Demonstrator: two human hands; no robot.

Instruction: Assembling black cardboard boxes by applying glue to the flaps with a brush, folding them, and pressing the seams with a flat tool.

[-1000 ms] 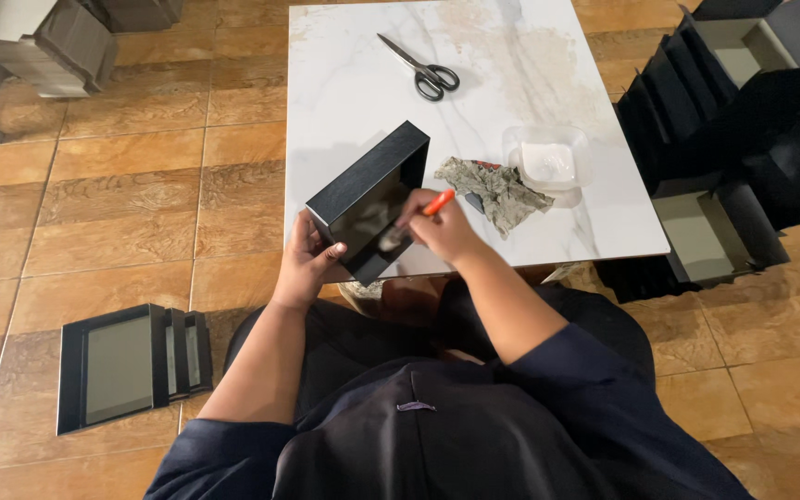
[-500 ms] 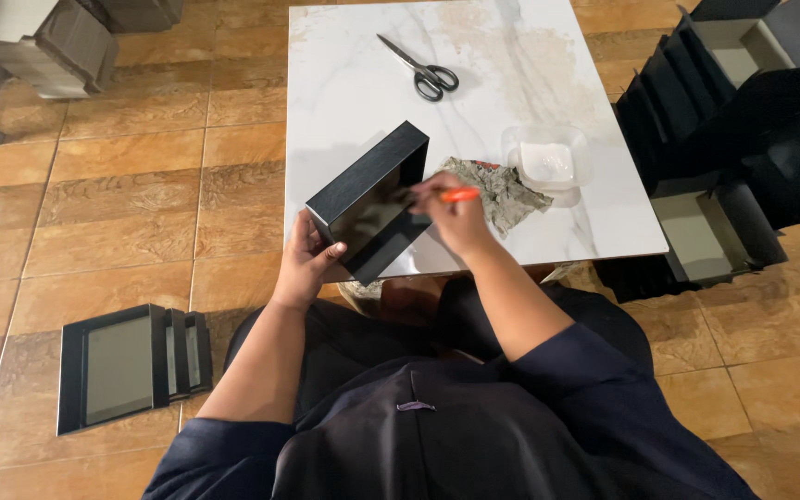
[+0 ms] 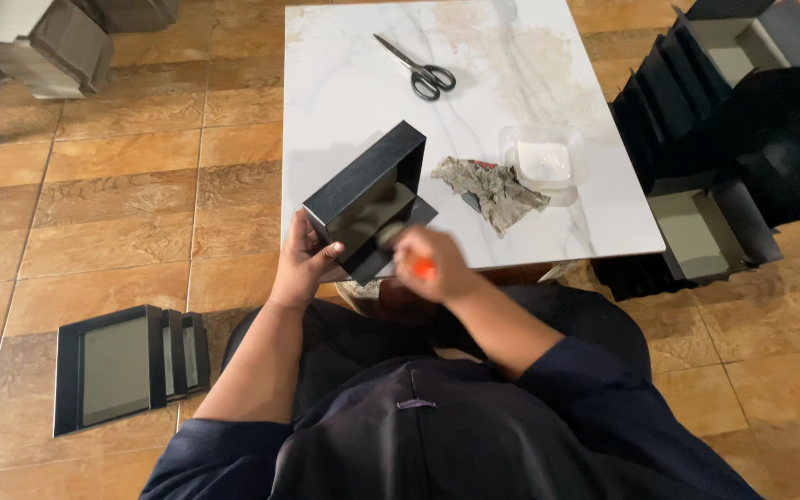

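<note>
The left hand point(image 3: 300, 264) grips the black box frame point(image 3: 368, 199), tilted at the marble table's point(image 3: 344, 83) near edge. The right hand point(image 3: 430, 264) (blurred) seems closed around an orange-handled tool point(image 3: 423, 269) at the frame's opening.

The floor point(image 3: 113, 185) is laid with brown, wood-grained tiles, divided by pale grout lines; a white marble-patterned table point(image 3: 344, 102) is set upon it, a brownish stain being visible toward the far edge; grey boxes point(image 3: 30, 46) are stacked at the upper left; black frames point(image 3: 127, 366) are leaned together on the tiles at the lower left; black trays with grey insides point(image 3: 706, 231) are piled at the right; even, soft light is cast throughout.
</note>
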